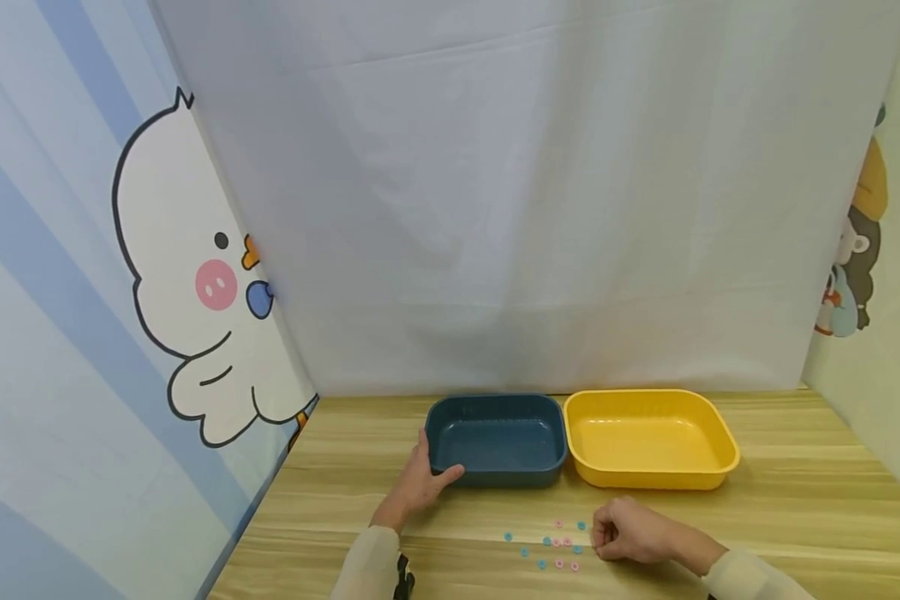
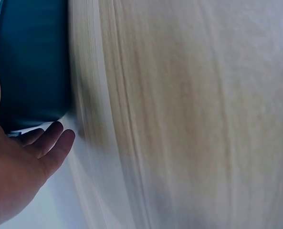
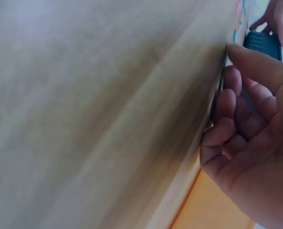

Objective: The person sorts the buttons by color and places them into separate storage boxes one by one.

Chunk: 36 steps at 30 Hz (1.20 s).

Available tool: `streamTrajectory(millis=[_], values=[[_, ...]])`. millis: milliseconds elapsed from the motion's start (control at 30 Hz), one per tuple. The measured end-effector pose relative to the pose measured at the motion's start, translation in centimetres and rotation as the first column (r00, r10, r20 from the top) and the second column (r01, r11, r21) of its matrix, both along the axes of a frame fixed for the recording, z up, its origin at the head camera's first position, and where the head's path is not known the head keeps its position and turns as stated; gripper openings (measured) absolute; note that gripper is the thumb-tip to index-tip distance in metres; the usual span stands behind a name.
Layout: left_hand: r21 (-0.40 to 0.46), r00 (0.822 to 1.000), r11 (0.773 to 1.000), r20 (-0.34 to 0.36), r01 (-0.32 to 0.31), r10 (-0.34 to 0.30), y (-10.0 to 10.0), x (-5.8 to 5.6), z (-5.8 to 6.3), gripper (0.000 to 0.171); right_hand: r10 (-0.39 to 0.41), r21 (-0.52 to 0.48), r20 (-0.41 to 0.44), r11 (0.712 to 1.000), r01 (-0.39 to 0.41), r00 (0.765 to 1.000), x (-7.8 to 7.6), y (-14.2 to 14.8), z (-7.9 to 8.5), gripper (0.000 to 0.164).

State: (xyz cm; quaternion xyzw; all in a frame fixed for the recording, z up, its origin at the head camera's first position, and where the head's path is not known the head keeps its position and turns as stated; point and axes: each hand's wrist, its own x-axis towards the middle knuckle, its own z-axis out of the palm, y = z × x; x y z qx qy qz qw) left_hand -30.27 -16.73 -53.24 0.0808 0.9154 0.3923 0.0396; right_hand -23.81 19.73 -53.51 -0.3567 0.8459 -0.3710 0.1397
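My left hand point(image 1: 422, 481) lies at the near left corner of a dark blue plastic basin point(image 1: 495, 479), its fingers along the left wall and its thumb over the front rim. In the left wrist view the fingers look relaxed beside the basin's end wall point(image 2: 34, 67). My right hand point(image 1: 633, 532) is down at the table, just right of several small ring-shaped beads, some blue point(image 1: 524, 552), some pink point(image 1: 574, 567). Its fingers are curled, with the thumb tip apart from the index fingertip in the right wrist view, and no bead shows between them.
A yellow basin point(image 1: 652, 481) stands right beside the blue one, behind my right hand. Both are on a wood-grain table point(image 1: 817, 500), close to a hanging white cloth point(image 1: 540, 208) at the back. A wall panel with a cartoon duck point(image 1: 172, 217) borders the left side.
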Motion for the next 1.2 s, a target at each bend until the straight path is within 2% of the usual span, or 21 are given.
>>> streamTrajectory(millis=[167,433,633,833,1033,1200], values=[[-0.014,1.0,1.0,0.005,0.004,-0.004,-0.1,0.1,-0.1,0.103,-0.001,-0.091,0.071,0.996,0.008,0.997,0.1,0.4,0.2,0.01],[-0.004,1.0,1.0,0.008,-0.006,0.006,-0.4,0.0,-0.4,0.103,-0.118,-0.154,0.202,0.976,0.15,0.972,-0.4,0.4,2.2,0.006],[-0.001,1.0,1.0,-0.003,-0.006,0.006,-0.5,-0.3,-0.4,0.104,-0.175,-0.182,0.261,0.957,0.226,0.949,-1.0,0.3,3.5,0.018],[-0.015,1.0,1.0,-0.008,-0.004,0.004,-0.2,-0.3,-0.1,0.105,-0.252,-0.198,0.227,0.934,0.298,0.941,-1.7,0.2,4.2,0.021],[0.032,1.0,0.999,0.017,-0.006,0.006,-0.1,-0.2,0.1,0.104,-0.347,-0.198,0.171,0.905,0.377,0.922,-2.7,-0.2,4.8,0.024],[0.066,1.0,0.998,0.024,0.007,-0.009,-0.1,0.0,0.2,0.103,-0.399,-0.19,0.169,0.884,0.427,0.901,-3.4,-0.7,5.2,0.021]])
